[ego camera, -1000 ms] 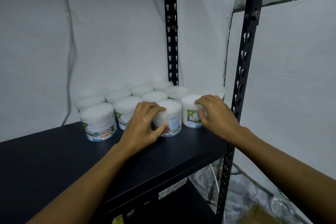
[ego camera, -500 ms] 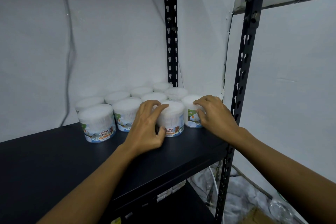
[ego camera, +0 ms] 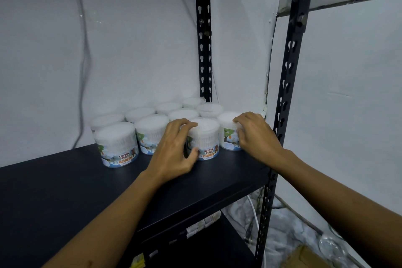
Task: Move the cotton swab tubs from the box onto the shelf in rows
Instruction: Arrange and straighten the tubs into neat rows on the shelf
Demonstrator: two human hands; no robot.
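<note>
You have the round, clear plastic cotton swab tubs, white with swabs and wrapped in a blue-edged cartoon label, standing upright in rows on the flat black shelf, packed against the back right corner. The front row holds four: the leftmost "COTTON BUDS" tub stands slightly forward, the third tub shows its label to you, and the rightmost tub sits by the shelf's right edge. Back rows touch the wall.
</note>
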